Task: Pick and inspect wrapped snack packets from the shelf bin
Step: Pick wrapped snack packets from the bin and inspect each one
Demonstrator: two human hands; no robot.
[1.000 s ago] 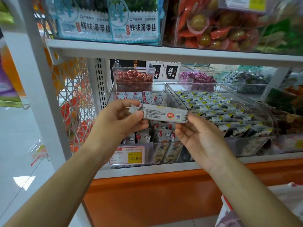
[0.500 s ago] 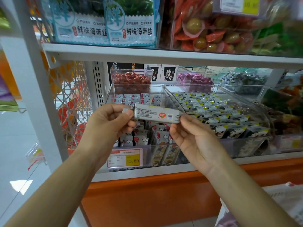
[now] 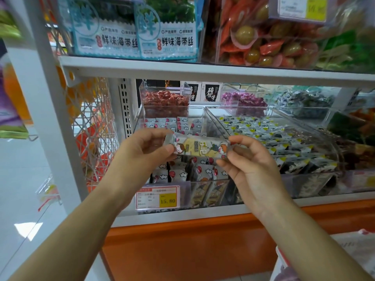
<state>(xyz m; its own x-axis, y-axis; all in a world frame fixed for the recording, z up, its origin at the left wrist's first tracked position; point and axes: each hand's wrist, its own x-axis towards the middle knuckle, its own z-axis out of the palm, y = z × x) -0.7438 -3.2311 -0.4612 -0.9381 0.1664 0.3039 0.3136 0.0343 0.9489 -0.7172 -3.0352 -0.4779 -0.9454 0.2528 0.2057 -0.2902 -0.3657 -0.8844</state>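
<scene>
Whereas white printed back faced camera half second ago, snack packet now showed cartoon front, held level just above clear bin of like packets. Left hand pinched left end between thumb and forefinger; right hand pinched right end. Yellow price tag on bin front read 15.80. Blue bags on upper shelf read 鲜味海带丝.

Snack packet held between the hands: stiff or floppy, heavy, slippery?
Probably fairly stiff: the snack packet spans straight between left hand and right hand, pinched only at its ends, without sagging. Likely light, since fingertip pinches carry it. Glossy wrapper may be slippery.
</scene>
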